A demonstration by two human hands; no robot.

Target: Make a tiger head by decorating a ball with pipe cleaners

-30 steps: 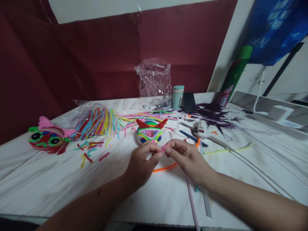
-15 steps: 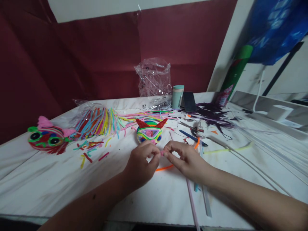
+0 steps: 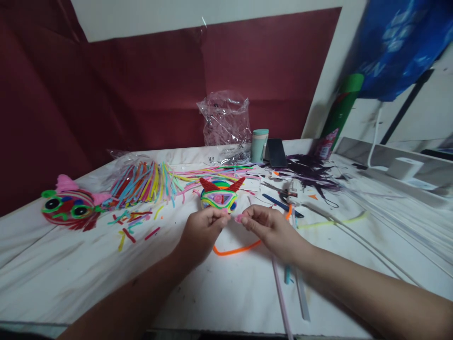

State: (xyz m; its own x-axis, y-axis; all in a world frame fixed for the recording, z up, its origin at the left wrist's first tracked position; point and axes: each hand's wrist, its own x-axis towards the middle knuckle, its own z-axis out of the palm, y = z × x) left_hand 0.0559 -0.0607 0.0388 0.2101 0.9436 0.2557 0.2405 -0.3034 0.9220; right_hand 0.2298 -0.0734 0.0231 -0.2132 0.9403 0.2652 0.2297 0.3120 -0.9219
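Observation:
My right hand (image 3: 271, 229) pinches a small pink fuzzy piece (image 3: 239, 218) between thumb and fingertips. Just left of it, my left hand (image 3: 203, 231) is closed in a pinch, with a bit of pink at its fingertips; how far that bit extends is hidden. Right behind my hands sits a round multicoloured head (image 3: 219, 194) with two dark red horns and a triangular eye. An orange pipe cleaner (image 3: 236, 251) lies bent on the table beneath my hands.
At the left are a finished-looking colourful face (image 3: 69, 208), cut scraps (image 3: 132, 224) and bundled pipe cleaners (image 3: 145, 182). Behind stand a cup (image 3: 259, 145) and phone (image 3: 276, 153). Scissors (image 3: 278, 190) and a glue gun (image 3: 294, 189) lie right of centre.
My hands have moved slightly apart, and a gap now shows between their fingertips. My left hand has shifted a little left, uncovering more of the orange pipe cleaner.

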